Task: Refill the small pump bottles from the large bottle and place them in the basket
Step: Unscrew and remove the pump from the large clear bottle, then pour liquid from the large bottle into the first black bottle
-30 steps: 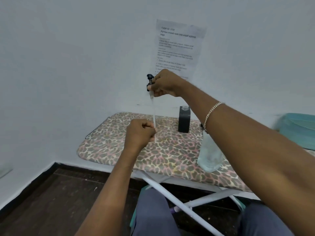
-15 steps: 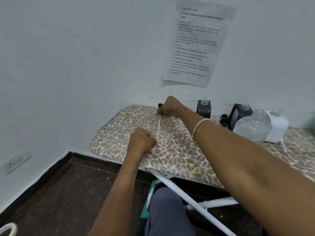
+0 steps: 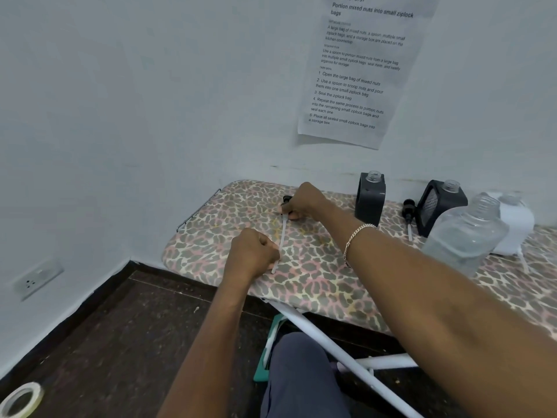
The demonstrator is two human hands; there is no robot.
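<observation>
On the ironing board [image 3: 316, 276] the pump [image 3: 283, 229] had come down, so pouring seemed next. Right hand [image 3: 301, 200] gripped its head, left hand [image 3: 251, 253] pinched its tube.

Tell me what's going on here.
A person holds a pump over the ironing board: the right hand grips its black head, and the left hand pinches its tube near the lower end. Two dark bottles stand uncapped at the back, with a second pump between them. The large bottle stands open on the right beside a white bottle. No basket shows.
</observation>
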